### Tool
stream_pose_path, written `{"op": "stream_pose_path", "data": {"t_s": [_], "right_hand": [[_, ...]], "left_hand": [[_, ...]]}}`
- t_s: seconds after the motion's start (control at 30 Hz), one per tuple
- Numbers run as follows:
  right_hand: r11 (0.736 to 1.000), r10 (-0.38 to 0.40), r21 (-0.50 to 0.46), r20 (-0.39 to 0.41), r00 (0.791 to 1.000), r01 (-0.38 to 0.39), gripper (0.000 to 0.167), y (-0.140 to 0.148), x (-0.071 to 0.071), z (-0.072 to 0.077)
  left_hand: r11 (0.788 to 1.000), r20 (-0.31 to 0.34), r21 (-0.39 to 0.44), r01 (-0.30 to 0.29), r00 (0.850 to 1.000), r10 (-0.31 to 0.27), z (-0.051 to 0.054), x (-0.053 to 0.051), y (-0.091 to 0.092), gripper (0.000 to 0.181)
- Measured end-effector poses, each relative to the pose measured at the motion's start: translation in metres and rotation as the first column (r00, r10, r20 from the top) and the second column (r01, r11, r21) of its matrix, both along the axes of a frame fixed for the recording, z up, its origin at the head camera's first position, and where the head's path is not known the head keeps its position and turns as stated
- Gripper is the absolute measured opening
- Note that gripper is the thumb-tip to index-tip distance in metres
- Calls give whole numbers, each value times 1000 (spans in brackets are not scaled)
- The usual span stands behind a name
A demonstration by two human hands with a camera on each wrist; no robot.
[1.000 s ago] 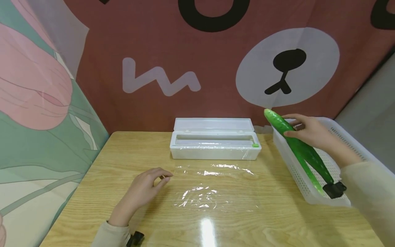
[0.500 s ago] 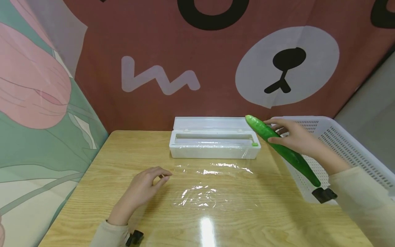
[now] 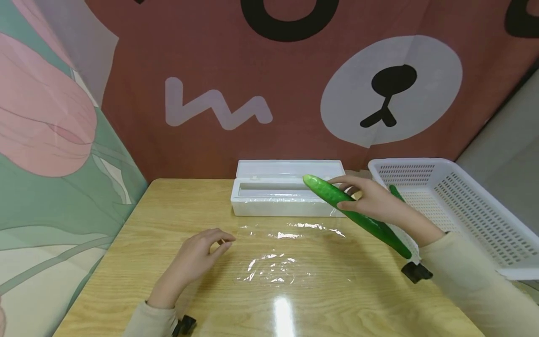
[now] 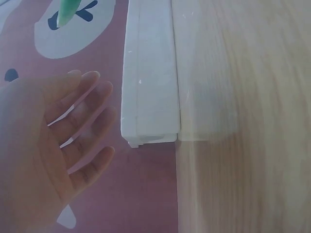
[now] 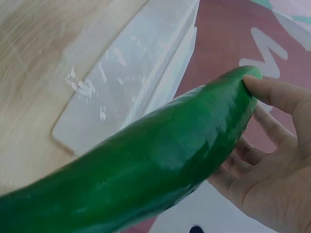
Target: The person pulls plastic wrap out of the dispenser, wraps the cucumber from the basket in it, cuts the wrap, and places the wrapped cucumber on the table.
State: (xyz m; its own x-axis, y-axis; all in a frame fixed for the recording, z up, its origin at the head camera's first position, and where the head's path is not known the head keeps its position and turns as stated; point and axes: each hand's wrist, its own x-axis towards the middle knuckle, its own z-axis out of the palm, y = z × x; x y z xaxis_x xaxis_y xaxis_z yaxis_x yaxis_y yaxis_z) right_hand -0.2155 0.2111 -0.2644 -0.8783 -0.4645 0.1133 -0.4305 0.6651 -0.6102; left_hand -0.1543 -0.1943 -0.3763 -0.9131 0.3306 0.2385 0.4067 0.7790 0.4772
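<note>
My right hand pinches a long green cucumber between thumb and fingers and carries it above the table, right of the middle. In the right wrist view the cucumber stretches across the frame, my thumb near its far end. A sheet of clear plastic wrap lies on the table, coming from the front of a white wrap dispenser whose lid stands up. To the left of the wrap is my left hand, fingers loosely bent and holding nothing; the left wrist view shows this hand with fingers spread.
A white perforated basket stands at the table's right side, with another green cucumber partly visible in it behind my right arm. A printed cloth hangs behind the wooden table.
My right hand has lifted the cucumber out over the basket's left side and moved it left, toward the wrap and dispenser. The left hand has stayed in place.
</note>
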Motion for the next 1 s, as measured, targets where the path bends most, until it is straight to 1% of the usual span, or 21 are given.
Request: {"op": "stream_pose_path", "data": {"t_s": [0.2, 0.3, 0.47, 0.67, 0.93, 1.0], "right_hand": [[999, 31, 26, 33, 999, -31, 55, -21, -3, -14], [997, 80, 22, 31, 996, -81, 53, -33, -3, -19], [987, 162, 0, 34, 986, -162, 49, -51, -2, -29], [981, 192, 6, 65, 979, -193, 50, -72, 2, -40], [969, 242, 18, 93, 966, -245, 53, -93, 2, -56], [970, 239, 26, 105, 965, -243, 53, -98, 2, -60]], "left_hand": [[1000, 11, 3, -12, 1000, 12, 0, 1, 1, 15], [1000, 14, -1, -13, 1000, 13, -1, 1, 1, 15], [1000, 16, 2, -17, 1000, 17, 0, 1, 0, 15], [1000, 22, 7, -20, 1000, 20, 2, 2, 0, 15], [1000, -2, 11, -19, 1000, 19, 2, 1, -2, 15], [1000, -10, 13, -17, 1000, 17, 2, 1, -2, 15]]}}
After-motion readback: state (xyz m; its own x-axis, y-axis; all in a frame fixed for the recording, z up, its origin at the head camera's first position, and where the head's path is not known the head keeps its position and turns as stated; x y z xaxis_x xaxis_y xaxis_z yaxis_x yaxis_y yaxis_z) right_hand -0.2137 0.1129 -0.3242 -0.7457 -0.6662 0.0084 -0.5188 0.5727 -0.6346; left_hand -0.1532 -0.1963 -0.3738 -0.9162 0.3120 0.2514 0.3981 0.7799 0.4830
